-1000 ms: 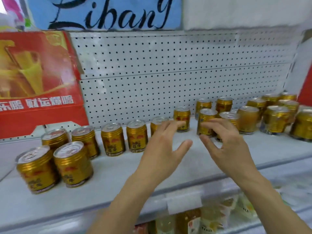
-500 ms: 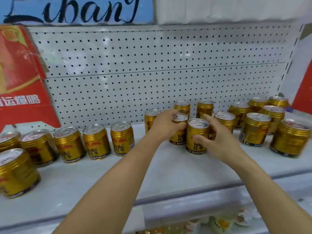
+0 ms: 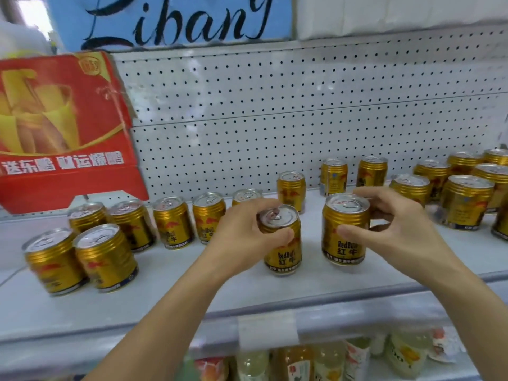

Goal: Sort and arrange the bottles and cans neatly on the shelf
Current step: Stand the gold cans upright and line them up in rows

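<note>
Several gold Red Bull cans stand on a white shelf (image 3: 165, 306). My left hand (image 3: 242, 232) grips one gold can (image 3: 283, 251) near the shelf's middle, fingers around its top rim. My right hand (image 3: 395, 224) holds a second gold can (image 3: 345, 237) just to the right, thumb on its front, fingers behind. Both cans stand upright, a small gap between them. A row of cans (image 3: 173, 224) runs along the back to the left, with two more cans (image 3: 79, 259) nearer the front left. Another cluster of cans (image 3: 464, 202) stands at the right.
A white pegboard wall (image 3: 275, 119) backs the shelf. A red cardboard box (image 3: 60, 130) sits at the back left. A blue sign (image 3: 170, 20) hangs above. Bottled drinks (image 3: 302, 364) fill the lower shelf, behind a price-tag strip (image 3: 268, 328).
Both hands reached to the back, each closed on a can, and have drawn the two cans forward and a little apart toward the shelf's middle.
</note>
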